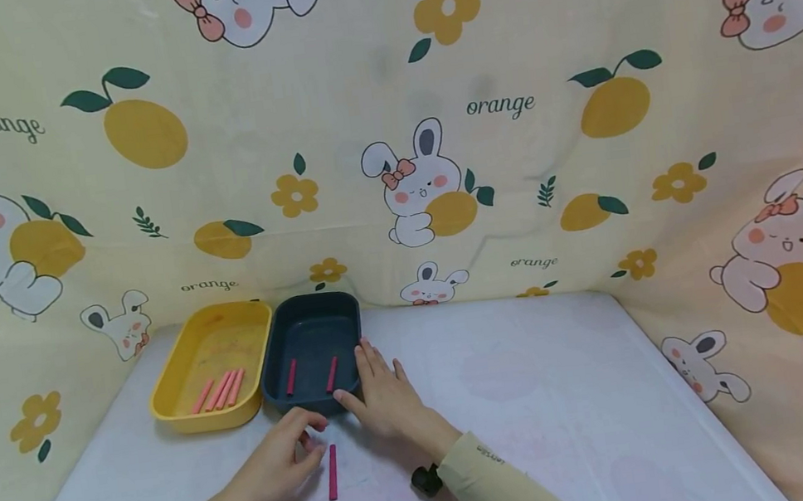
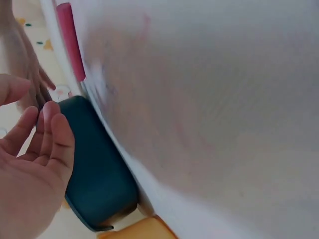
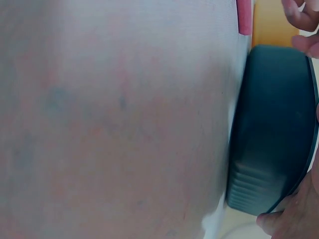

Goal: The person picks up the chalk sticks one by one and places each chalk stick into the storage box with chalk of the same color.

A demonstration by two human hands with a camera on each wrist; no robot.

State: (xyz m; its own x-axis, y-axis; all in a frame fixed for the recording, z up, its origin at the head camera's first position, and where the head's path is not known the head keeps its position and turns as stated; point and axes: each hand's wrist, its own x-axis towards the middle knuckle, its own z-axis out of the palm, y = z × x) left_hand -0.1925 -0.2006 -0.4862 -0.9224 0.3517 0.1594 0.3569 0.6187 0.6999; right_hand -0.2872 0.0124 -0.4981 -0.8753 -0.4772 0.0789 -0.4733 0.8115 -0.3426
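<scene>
My right hand point(image 1: 385, 394) rests at the near right corner of a dark blue tray point(image 1: 306, 302), its fingers fairly straight along the side and the thumb at the near rim. Two dark pink sticks point(image 1: 331, 374) lie in that tray. My left hand point(image 1: 280, 458), fingers loosely bent and nothing in them, hovers before the tray's near left corner; the left wrist view shows its bare palm point(image 2: 30, 184). Just right of it, a dark pink stick point(image 1: 333, 472) lies on the table, pointing toward the tray.
A yellow tray point(image 1: 215, 421) stands against the blue one on the left, with several lighter pink sticks point(image 1: 226, 387) in it. White cloth point(image 1: 525, 402) covers the table. Behind and at both sides hangs a printed curtain point(image 1: 363, 63).
</scene>
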